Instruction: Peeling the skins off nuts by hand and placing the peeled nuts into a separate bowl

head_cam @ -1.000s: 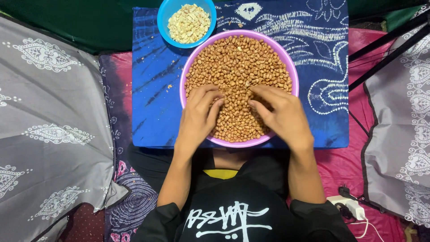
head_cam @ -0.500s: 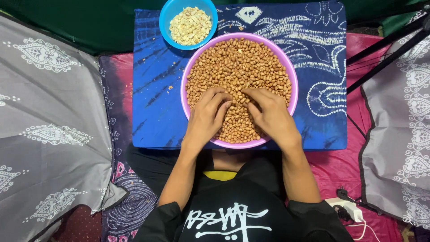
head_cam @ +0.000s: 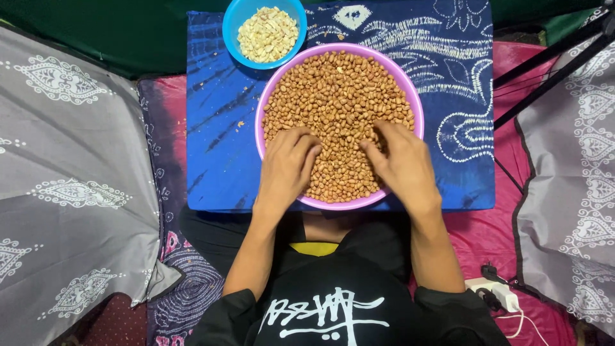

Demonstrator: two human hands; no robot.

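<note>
A wide purple bowl (head_cam: 270, 86) full of brown, skin-on peanuts (head_cam: 336, 96) sits on a blue patterned cloth. My left hand (head_cam: 286, 168) rests palm down on the near-left part of the heap, fingers curled into the nuts. My right hand (head_cam: 403, 165) lies on the near-right part, fingers spread and pressed among the peanuts. Whether either hand pinches a nut is hidden under the fingers. Behind the purple bowl stands a small blue bowl (head_cam: 233, 36) holding pale peeled peanuts (head_cam: 268, 33).
The blue cloth (head_cam: 221, 134) covers a low surface over a pink mat (head_cam: 493, 237). Grey patterned fabric (head_cam: 70, 173) hangs at both sides. Black tripod legs (head_cam: 551, 57) cross the upper right. A white power adapter (head_cam: 496, 291) with cable lies lower right.
Both hands drew together at the middle of the heap, then spread apart again. My right hand has shifted back to the right side of the bowl.
</note>
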